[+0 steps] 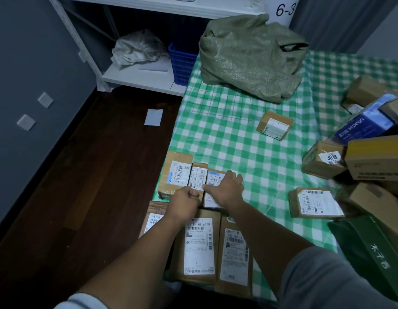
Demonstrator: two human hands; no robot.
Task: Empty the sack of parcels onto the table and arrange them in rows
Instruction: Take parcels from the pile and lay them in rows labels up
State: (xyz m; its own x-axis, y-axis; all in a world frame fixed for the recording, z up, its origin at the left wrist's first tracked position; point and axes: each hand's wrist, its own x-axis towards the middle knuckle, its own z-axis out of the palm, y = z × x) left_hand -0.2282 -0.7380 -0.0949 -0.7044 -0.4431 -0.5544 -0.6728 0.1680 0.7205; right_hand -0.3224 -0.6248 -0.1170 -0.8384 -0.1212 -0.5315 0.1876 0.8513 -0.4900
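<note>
Parcels (199, 246) lie in two rows at the near-left corner of the table (238, 143), with both my hands on the far row.
Each row has three parcels, labels up. My right hand (227, 189) lies flat, fingers straight, on the right parcel (213, 177) of the far row. My left hand (186, 199) is curled into a fist at the near end of the narrow parcel (198, 175) in the middle; I cannot tell whether it grips it. The sack (249, 56) slumps at the table's far end, and a pile (372, 157) of boxes sits at the right edge.
</note>
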